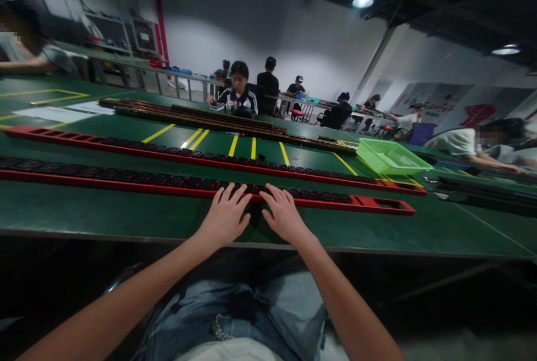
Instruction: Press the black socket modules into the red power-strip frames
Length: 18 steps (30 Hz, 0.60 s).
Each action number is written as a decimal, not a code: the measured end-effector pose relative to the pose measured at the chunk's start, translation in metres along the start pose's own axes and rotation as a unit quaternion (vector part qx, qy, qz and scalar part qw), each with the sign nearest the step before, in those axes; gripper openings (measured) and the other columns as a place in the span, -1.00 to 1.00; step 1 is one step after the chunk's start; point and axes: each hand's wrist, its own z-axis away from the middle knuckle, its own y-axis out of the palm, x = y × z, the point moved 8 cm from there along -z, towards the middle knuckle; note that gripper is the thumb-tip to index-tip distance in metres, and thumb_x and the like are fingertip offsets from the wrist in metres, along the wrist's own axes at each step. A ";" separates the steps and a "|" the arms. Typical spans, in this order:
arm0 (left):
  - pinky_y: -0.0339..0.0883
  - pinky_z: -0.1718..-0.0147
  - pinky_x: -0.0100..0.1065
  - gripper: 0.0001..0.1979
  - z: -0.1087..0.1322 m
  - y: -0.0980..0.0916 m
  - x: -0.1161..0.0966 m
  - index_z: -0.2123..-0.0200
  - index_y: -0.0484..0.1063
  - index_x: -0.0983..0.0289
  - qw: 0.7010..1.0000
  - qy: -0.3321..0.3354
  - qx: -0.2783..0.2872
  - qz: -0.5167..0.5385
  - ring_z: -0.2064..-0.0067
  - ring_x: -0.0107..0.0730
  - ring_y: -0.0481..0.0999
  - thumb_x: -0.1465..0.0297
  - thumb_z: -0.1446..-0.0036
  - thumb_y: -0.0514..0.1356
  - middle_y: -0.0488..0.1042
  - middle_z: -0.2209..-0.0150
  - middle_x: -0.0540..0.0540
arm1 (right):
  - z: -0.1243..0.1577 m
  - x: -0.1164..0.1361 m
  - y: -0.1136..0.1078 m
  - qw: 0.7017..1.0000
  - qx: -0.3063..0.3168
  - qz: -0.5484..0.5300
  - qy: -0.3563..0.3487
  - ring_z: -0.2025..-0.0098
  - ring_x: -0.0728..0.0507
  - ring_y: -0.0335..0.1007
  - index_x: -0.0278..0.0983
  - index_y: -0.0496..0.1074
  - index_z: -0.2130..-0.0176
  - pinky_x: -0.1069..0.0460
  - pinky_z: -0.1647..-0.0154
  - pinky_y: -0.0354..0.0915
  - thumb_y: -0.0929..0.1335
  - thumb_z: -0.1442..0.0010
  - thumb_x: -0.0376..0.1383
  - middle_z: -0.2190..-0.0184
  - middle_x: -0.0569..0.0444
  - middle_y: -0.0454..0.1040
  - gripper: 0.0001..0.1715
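A long red rail [384, 204] lies along the near side of the green table, its slots mostly filled with black square pieces [176, 179]. My left hand [226, 212] rests on the rail near its middle, fingers spread over the black pieces. Just to its right, my right hand [283, 210] lies on the same rail with its fingers stretched out. Neither hand grips anything that I can see. The fingertips cover a few of the pieces. Behind it runs a second red rail [409, 187], also bearing a row of black pieces, with open slots at its left end.
Long dark brown strips [201, 120] are piled farther back. A light green basket [390, 158] stands at their right end. White sheets [54, 113] and yellow tape lines mark the table [138, 212]. Co-workers sit across the table [239, 92] and at both sides.
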 end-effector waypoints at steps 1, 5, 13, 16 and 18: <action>0.07 -0.30 0.14 -0.51 0.000 0.000 0.000 -0.24 0.36 0.23 1.000 -0.001 0.001 0.000 -0.36 0.14 0.17 0.28 -0.26 0.12 0.25 -0.36 0.18 | 0.000 0.000 0.000 1.000 -0.001 0.001 0.000 -0.39 -0.29 0.07 -0.28 0.29 -0.28 -0.29 -0.40 -0.02 0.28 -0.32 -0.32 -0.39 -0.14 0.14 -0.44; 0.07 -0.30 0.14 -0.51 0.000 0.000 0.000 -0.24 0.37 0.24 1.000 0.000 0.003 0.000 -0.36 0.15 0.17 0.29 -0.26 0.12 0.25 -0.36 0.17 | 0.000 0.000 0.000 1.000 0.000 0.002 0.001 -0.39 -0.29 0.07 -0.28 0.29 -0.28 -0.29 -0.40 -0.03 0.27 -0.33 -0.32 -0.37 -0.13 0.18 -0.45; 0.08 -0.30 0.14 -0.51 0.000 0.000 0.000 -0.23 0.38 0.21 1.000 -0.002 0.000 0.010 -0.37 0.13 0.17 0.29 -0.24 0.14 0.26 -0.35 0.18 | -0.001 0.000 0.000 1.000 -0.003 -0.004 0.004 -0.39 -0.28 0.07 -0.29 0.27 -0.29 -0.28 -0.40 -0.02 0.29 -0.31 -0.34 -0.37 -0.15 0.18 -0.42; 0.08 -0.30 0.15 -0.51 0.000 0.001 0.001 -0.23 0.38 0.21 1.000 -0.002 -0.003 0.009 -0.36 0.13 0.17 0.29 -0.24 0.14 0.26 -0.35 0.18 | -0.001 -0.001 0.001 1.000 -0.002 -0.003 0.002 -0.39 -0.28 0.07 -0.28 0.28 -0.28 -0.29 -0.40 -0.02 0.29 -0.31 -0.34 -0.35 -0.14 0.22 -0.43; 0.08 -0.30 0.14 -0.51 0.000 0.001 0.000 -0.23 0.38 0.22 1.000 0.000 -0.003 0.007 -0.37 0.13 0.17 0.29 -0.25 0.14 0.25 -0.36 0.18 | -0.001 -0.001 0.002 1.000 -0.001 0.000 0.003 -0.39 -0.28 0.07 -0.29 0.29 -0.28 -0.29 -0.39 -0.02 0.30 -0.31 -0.34 -0.35 -0.14 0.23 -0.43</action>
